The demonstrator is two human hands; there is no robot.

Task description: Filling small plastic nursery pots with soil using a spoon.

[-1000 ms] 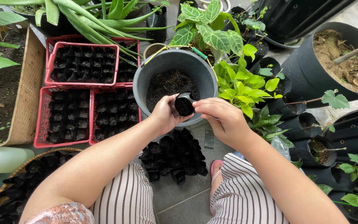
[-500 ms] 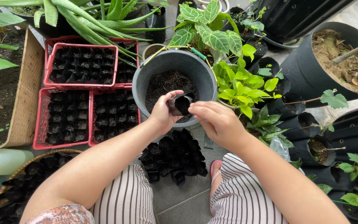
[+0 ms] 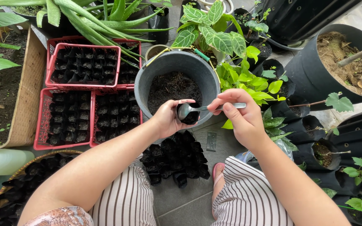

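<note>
Over the near rim of the grey bucket, left hand wraps a small black seedling bag. Right hand pinches a metal spoon, bowl at the bag's mouth. Red trays of filled bags sit left; loose empty bags lie below; leafy plants crowd the right.

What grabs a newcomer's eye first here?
At centre, the left hand grips a small black soil-filled seedling bag at the rim of the grey plastic bucket of dark soil, while the right hand holds a silver metal spoon over it. Red plastic crates of black bags sit at left.
</note>
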